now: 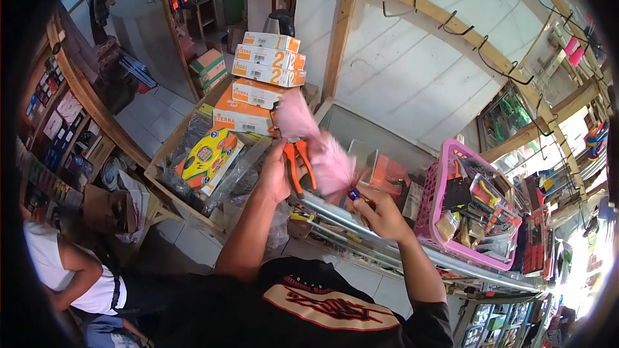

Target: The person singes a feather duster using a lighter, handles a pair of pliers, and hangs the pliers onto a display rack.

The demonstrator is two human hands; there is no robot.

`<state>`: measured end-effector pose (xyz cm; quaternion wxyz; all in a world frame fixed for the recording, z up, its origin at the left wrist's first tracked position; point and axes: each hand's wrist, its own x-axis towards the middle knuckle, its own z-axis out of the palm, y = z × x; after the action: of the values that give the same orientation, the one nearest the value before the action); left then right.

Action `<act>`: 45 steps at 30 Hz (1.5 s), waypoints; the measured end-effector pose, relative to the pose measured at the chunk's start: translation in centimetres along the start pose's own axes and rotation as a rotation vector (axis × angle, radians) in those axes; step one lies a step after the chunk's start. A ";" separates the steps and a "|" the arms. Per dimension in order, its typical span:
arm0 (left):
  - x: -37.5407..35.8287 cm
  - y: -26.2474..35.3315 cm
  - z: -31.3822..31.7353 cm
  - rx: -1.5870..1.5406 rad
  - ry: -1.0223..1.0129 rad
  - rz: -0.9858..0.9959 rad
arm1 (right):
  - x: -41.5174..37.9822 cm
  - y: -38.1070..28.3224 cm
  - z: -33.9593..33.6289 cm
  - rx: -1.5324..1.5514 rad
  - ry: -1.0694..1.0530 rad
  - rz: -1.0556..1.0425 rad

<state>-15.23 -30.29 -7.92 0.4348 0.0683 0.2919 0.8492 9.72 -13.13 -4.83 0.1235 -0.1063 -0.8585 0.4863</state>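
Orange-handled pliers (298, 160) are held in my left hand (276, 173), their head pointing up. My right hand (382, 211) is closed round the blue handle (354, 194) of a pink duster (329, 166). The duster's fluffy part is blurred; it spreads up and left from the handle, against and partly behind the pliers. Both hands are above the front edge of a glass display case (361, 219).
A stack of white and orange boxes (267, 75) stands behind a wooden-edged bin (177, 196) holding a yellow-green box (209, 160) and plastic bags. At right is a pink basket (431, 209) of packaged tools. Hooks line a wooden rail (445, 18). Another person (80, 270) is at lower left.
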 end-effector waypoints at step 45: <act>5.9 1.6 -4.6 0.160 -0.230 0.006 | 3.8 -4.4 5.1 -0.257 0.265 -0.077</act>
<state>-21.61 -28.43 -11.59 0.4560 0.2006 0.3067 0.8110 4.26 -18.34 -3.22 0.2395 -0.1511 -0.8931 0.3495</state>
